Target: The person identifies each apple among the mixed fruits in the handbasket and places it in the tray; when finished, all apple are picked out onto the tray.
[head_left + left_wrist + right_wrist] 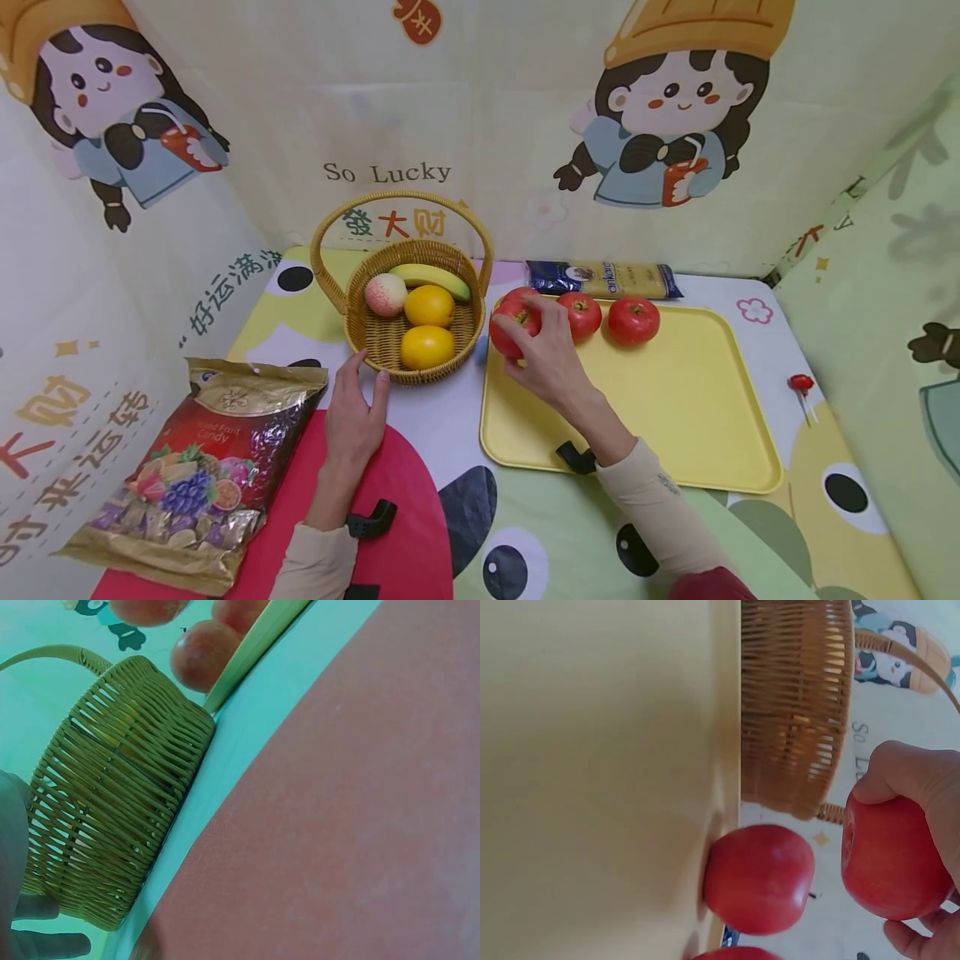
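My right hand (551, 354) grips a red apple (892, 859), held above the left end of the yellow tray (675, 400). Behind it, more red apples (633, 321) sit along the tray's far edge, one partly hidden by the held apple. My left hand (356, 421) is at the near left side of a wicker basket (375, 333), fingers extended beside its rim; whether they press on it I cannot tell. Inside the basket lie a pinkish peach (386, 295), a banana (431, 279) and two yellow-orange fruits (427, 347).
A candy bag (202, 475) lies at the left. Behind the tray is a blue-and-gold pasta packet (603, 279). A small red lollipop-like item (801, 383) lies right of the tray. The basket's tall handle (405, 197) arches over its opening. Printed cloth walls surround the table.
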A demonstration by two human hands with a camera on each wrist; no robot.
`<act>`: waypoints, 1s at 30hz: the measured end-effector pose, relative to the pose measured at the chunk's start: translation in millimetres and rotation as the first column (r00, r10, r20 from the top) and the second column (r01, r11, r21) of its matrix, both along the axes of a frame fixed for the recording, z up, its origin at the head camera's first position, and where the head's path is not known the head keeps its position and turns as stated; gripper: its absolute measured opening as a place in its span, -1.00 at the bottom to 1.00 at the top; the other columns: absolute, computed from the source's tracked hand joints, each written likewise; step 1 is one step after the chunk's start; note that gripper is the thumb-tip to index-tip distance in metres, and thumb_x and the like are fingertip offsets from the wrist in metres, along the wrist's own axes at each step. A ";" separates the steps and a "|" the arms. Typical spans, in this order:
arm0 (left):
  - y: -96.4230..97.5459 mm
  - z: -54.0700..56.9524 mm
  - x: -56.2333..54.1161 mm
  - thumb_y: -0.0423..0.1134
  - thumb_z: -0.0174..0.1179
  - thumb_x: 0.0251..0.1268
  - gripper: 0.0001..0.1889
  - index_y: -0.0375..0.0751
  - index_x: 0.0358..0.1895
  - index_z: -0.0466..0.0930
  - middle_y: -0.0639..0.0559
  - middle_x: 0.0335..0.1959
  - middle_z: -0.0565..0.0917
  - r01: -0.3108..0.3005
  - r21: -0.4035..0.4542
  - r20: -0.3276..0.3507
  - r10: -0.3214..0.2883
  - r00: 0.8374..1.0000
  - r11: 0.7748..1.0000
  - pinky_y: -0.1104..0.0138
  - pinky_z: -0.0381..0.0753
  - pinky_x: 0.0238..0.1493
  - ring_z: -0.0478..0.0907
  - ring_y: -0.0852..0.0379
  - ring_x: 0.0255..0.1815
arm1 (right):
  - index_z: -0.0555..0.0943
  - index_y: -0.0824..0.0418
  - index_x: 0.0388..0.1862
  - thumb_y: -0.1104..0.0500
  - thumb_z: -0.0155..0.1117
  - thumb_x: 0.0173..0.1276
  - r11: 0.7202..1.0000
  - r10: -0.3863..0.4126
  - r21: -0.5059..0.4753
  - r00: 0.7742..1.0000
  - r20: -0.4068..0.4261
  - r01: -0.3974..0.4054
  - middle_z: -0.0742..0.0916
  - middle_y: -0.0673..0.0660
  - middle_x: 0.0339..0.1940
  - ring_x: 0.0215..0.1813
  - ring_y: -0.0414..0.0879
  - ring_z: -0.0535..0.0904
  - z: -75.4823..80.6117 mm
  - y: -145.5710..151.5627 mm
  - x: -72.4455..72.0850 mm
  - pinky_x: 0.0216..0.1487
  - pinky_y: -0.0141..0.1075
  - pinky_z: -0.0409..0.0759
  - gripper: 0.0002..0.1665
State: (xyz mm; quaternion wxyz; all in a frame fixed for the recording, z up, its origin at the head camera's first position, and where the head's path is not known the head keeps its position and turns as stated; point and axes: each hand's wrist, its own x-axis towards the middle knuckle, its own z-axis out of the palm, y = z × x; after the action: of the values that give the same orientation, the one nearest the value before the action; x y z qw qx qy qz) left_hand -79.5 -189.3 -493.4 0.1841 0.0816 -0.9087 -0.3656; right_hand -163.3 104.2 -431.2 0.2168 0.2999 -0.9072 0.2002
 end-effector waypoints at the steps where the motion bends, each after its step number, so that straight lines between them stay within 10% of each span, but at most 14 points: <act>1: 0.1 0.3 0.0 0.09 -0.02 0.53 -0.41 -0.10 0.48 0.25 -0.22 0.40 0.42 0.000 0.002 0.003 0.000 1.000 1.000 -0.17 0.51 0.25 0.44 -0.20 0.35 | 0.57 -0.10 0.19 0.18 0.64 -0.09 1.000 -0.006 0.001 1.000 0.011 0.006 0.38 0.32 0.38 0.39 0.29 0.22 0.2 2.9 0.8 0.25 0.19 0.49 -0.21; 20: -0.1 1.5 -0.5 0.09 -0.01 0.52 -0.40 -0.10 0.49 0.23 -0.22 0.41 0.41 -0.006 -0.017 0.008 0.007 1.000 1.000 -0.18 0.51 0.26 0.45 -0.21 0.35 | 0.48 0.00 0.26 0.24 0.65 -0.13 0.968 -0.184 -0.138 0.965 0.186 0.211 0.37 0.31 0.34 0.40 0.27 0.27 9.4 82.5 -0.6 0.11 0.27 0.61 -0.10; 30: 0.5 1.2 -0.3 0.07 -0.02 0.53 -0.40 -0.13 0.49 0.22 -0.24 0.41 0.40 0.003 -0.022 0.019 -0.003 1.000 1.000 -0.18 0.50 0.27 0.44 -0.23 0.36 | 0.42 0.01 0.39 0.08 0.68 -0.03 0.834 -0.301 -0.357 0.889 0.345 0.421 0.24 0.26 0.38 0.44 0.17 0.17 4.7 144.4 -13.4 0.24 0.32 0.48 -0.03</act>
State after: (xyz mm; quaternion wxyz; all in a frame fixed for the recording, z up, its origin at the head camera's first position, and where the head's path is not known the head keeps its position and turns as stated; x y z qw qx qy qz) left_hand -79.9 -188.8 -492.3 0.1757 0.0815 -0.9146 -0.3550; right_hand -176.7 248.7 -426.5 0.1825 0.0365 -0.9035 0.3861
